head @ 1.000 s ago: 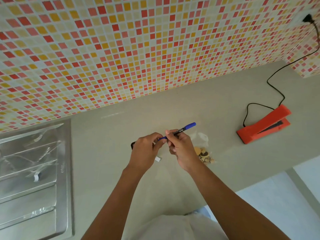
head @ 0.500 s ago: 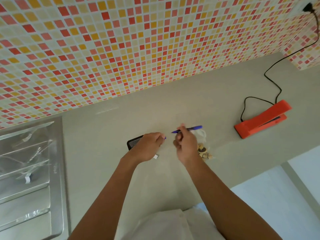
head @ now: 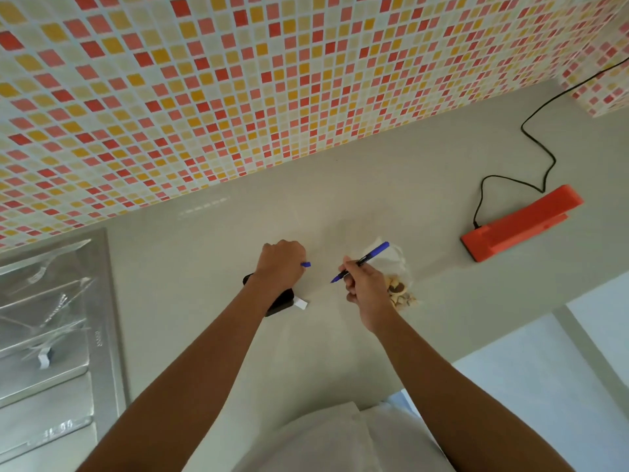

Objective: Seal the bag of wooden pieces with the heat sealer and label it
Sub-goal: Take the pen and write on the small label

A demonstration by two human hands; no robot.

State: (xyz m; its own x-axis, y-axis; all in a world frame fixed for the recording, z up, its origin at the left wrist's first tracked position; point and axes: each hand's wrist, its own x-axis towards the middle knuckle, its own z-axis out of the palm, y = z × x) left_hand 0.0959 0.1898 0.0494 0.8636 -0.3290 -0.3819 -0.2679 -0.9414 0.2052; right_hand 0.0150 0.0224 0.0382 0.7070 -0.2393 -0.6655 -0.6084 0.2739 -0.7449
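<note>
R hand [head: 364,289] pinched the uncapped pen [head: 366,258], nib aimed left; L hand [head: 282,264] curled round its cap [head: 306,264]; bag of wooden pieces [head: 398,281] lay just right of R hand, near front edge of counter [head: 374,185]; white slip [head: 302,303], prob. the label, beside L wrist.

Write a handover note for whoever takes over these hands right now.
Left hand: grips the blue pen cap, wrist over a black object.
Right hand: holds the uncapped blue pen.
Bag of wooden pieces: on the counter beside the right hand; seal not discernible.
Heat sealer: farther right, apart from the bag.
Left to do: labelling; a small white slip lies by the black object.
</note>
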